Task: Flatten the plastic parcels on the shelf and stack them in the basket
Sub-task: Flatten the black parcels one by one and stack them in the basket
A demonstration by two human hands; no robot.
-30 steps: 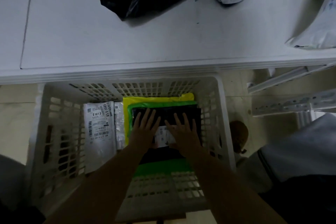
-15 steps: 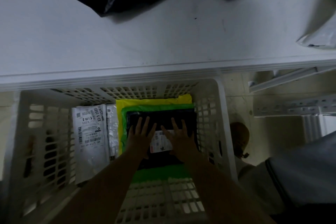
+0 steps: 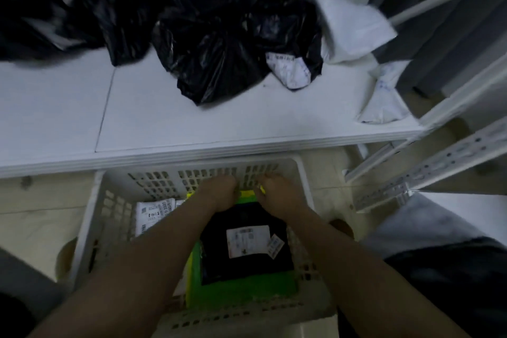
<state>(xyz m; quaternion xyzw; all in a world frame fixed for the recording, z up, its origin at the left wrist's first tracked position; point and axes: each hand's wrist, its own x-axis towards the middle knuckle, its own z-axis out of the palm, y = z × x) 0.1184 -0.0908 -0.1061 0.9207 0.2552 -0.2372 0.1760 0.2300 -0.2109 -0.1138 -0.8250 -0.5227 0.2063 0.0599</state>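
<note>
1. I have both hands down in the white basket (image 3: 90, 217), which sits on the floor just below the front edge of the shelf (image 3: 192, 118).
2. My left hand (image 3: 216, 195) is at the far end of the stack, around 12 o'clock from the black parcel (image 3: 247, 244); its fingers curl downward out of sight, so I cannot tell whether they pinch anything or only press.
3. My right hand (image 3: 279, 192) sits just beside it toward 1 o'clock, fingers also bent down, with a bit of yellow showing at the fingertips; it looks like a pinch on the yellow parcel (image 3: 242, 194), but I would not swear to it.
4. The black parcel lies flat, label up, on top of the green parcel (image 3: 241, 291), which in turn rests on the yellow one. I judge the hands are at the far edge to square that end against the basket wall so the pile stays level.
5. A white labelled parcel (image 3: 153, 214) lies at 9 o'clock from the stack, in the same basket.
6. On the shelf, black bags (image 3: 214, 57) wait at 12 o'clock and white mailers (image 3: 354, 27) at 1 to 2 o'clock, none flattened yet, so plenty of the job remains.
</note>
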